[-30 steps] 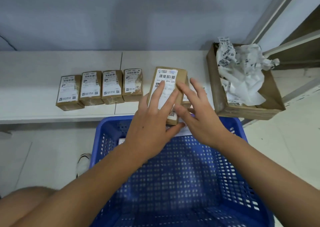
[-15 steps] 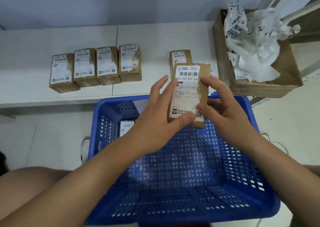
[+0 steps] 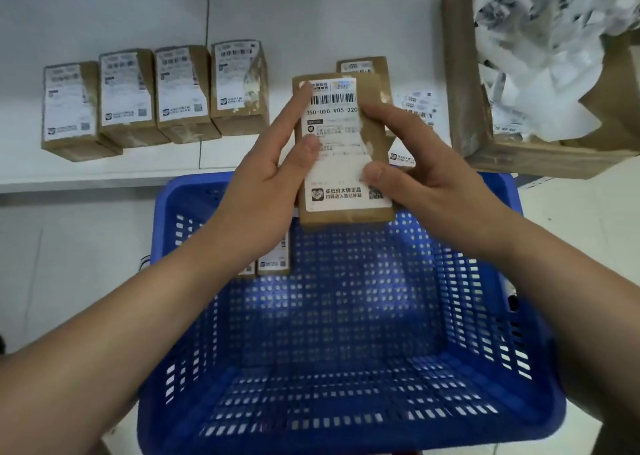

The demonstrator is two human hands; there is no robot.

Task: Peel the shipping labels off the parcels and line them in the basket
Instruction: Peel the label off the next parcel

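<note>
A brown parcel (image 3: pixel 372 135) with a white shipping label (image 3: pixel 337 180) is held up above the far end of the blue basket (image 3: pixel 346 333). My left hand (image 3: pixel 266 191) grips its left edge, thumb on the label, index finger reaching the top corner. My right hand (image 3: pixel 419 174) grips the right edge, thumb on the label's right side. Small labelled parcels (image 3: pixel 273 264) lie inside the basket at its far left, partly hidden by my left hand. Several labelled parcels (image 3: pixel 156 97) stand in a row on the white shelf (image 3: pixel 104 21).
Another parcel (image 3: pixel 363 64) and a loose label (image 3: pixel 415 104) lie on the shelf behind the held one. A cardboard box (image 3: pixel 464 73) at the right holds crumpled white label paper (image 3: pixel 540 49). Pale floor shows on both sides of the basket.
The parcel came off the shelf and is now held up over the basket's far end. My right thumb has moved onto the label's right edge, and the view has tilted down.
</note>
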